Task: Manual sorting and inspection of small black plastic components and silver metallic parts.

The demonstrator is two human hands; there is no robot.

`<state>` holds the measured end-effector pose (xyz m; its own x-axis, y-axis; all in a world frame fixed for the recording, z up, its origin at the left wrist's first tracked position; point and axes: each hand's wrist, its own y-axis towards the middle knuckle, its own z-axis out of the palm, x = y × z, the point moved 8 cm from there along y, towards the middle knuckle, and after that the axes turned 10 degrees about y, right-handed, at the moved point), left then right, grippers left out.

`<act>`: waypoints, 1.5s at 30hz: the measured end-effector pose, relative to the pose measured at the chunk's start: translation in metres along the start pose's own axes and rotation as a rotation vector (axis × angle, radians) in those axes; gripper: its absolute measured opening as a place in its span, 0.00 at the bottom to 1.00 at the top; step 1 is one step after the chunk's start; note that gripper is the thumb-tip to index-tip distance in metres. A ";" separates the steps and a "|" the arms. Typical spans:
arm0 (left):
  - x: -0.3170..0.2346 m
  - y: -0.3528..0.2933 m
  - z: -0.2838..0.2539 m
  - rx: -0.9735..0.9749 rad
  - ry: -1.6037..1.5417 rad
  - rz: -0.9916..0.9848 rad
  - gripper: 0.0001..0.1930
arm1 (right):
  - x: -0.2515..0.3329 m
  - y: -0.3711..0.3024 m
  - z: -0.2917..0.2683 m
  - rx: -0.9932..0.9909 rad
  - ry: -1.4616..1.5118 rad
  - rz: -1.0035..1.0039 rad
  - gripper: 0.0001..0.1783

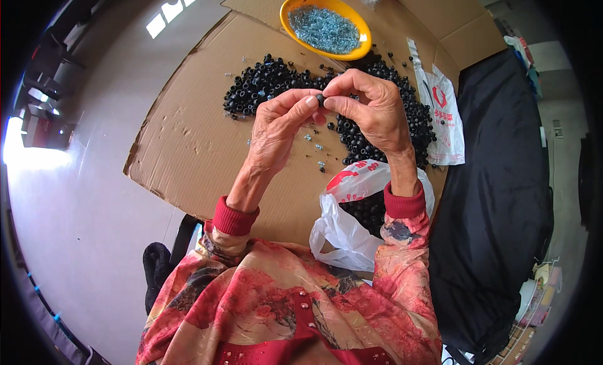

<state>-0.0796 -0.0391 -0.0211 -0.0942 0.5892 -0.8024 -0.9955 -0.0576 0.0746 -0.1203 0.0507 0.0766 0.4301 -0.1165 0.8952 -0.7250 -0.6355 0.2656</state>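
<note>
Over the cardboard, my hands meet fingertip to fingertip at a small round black part (321,100). Thumb and index finger of my left hand (281,117) pinch it from one side, and my right hand (375,111) grips it from the other. Whether it is one part or two pressed together is hidden by the fingers. A pile of black hollow ring-like caps (251,89) lies beyond my left hand. Round black parts (358,142) are heaped under and beside my right hand. A few tiny clear bluish pieces (308,138) are scattered below my fingers.
A yellow bowl (286,18) of small clear blue pieces stands at the far side of the cardboard sheet (188,126). An open white plastic bag (339,233) with black parts sits near my right forearm. Another white bag (447,136) lies flat at right, beside black fabric (496,195).
</note>
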 end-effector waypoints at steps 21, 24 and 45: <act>0.011 0.012 -0.018 0.028 -0.243 -0.057 0.11 | -0.039 -0.004 -0.027 -0.042 -0.208 -0.087 0.07; 0.007 0.016 -0.022 0.038 -0.264 -0.016 0.10 | -0.089 -0.021 -0.025 0.093 -0.370 0.080 0.05; 0.011 0.017 -0.028 -0.006 -0.319 -0.033 0.11 | -0.145 -0.031 0.028 0.234 -0.630 -0.064 0.04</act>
<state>-0.0971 -0.0561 -0.0452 -0.0587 0.8135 -0.5786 -0.9981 -0.0385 0.0472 -0.1453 0.0661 -0.0709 0.7510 -0.4513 0.4821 -0.5830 -0.7959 0.1631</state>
